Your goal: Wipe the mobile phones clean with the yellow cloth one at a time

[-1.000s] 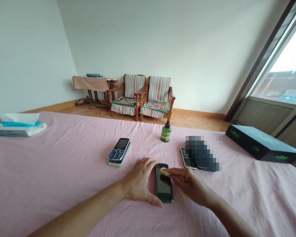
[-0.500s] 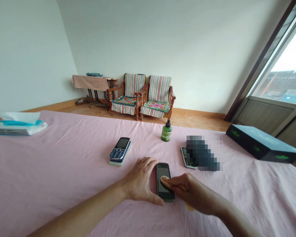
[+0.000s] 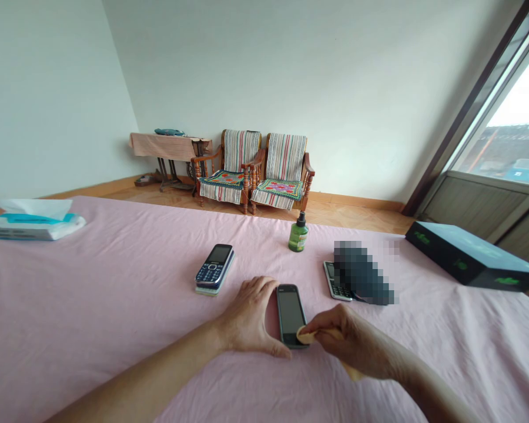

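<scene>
A black touchscreen phone (image 3: 291, 308) lies face up on the pink bedsheet. My left hand (image 3: 249, 320) spans its left side, fingers at the top corner and thumb by the bottom corner, gripping it by its ends. In my right hand (image 3: 352, 338) is a bunched pale yellow cloth (image 3: 306, 335), pinched by the fingers and pressed on the lower right of the phone's screen. The cloth's other end hangs below the palm. Up and to the left, a dark blue keypad phone (image 3: 214, 264) rests on another pale phone. A silver-edged keypad phone (image 3: 332, 285) lies to the right.
A pixelated dark object (image 3: 364, 273) partly covers the silver-edged phone. Behind stands a green spray bottle (image 3: 298, 235). A black box (image 3: 467, 258) sits at the right edge, and a tissue pack (image 3: 35, 226) at the far left. Two wooden chairs (image 3: 286, 158) stand beyond.
My right hand has drawn the cloth down the screen from its middle to its lower right. The phone and my left hand have shifted slightly away from me and to the left.
</scene>
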### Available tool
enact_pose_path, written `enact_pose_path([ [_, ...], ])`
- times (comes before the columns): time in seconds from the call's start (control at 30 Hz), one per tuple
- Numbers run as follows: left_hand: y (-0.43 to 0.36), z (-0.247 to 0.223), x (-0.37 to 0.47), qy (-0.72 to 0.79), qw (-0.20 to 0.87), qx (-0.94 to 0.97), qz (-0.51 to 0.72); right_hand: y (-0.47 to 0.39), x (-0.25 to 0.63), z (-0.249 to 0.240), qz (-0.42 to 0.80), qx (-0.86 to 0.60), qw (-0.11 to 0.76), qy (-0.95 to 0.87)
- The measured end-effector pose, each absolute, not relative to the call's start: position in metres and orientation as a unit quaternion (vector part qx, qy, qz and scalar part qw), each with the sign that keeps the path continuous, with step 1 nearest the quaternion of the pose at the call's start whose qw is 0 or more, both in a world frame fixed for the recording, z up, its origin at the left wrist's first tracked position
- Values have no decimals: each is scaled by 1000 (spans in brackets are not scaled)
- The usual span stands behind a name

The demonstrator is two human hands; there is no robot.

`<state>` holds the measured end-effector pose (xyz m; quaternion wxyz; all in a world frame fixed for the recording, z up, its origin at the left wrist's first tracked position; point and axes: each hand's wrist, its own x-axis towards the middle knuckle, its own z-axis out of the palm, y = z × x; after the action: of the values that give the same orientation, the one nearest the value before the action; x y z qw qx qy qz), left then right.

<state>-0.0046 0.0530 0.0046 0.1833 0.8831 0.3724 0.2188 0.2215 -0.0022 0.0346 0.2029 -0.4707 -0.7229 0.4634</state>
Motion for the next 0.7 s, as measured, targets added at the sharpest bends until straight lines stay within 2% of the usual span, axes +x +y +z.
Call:
enact_pose_path([
  [0.27,52,3,-4,384,179,883,204,-6,207,33,472,-432,216,-737],
  [0.47,52,4,-4,383,175,883,210,-4,215,34,465,-505,192,-701],
  [0.7,53,3,-4,380,172,883,216,-5,204,35,477,-440,218,-729],
])
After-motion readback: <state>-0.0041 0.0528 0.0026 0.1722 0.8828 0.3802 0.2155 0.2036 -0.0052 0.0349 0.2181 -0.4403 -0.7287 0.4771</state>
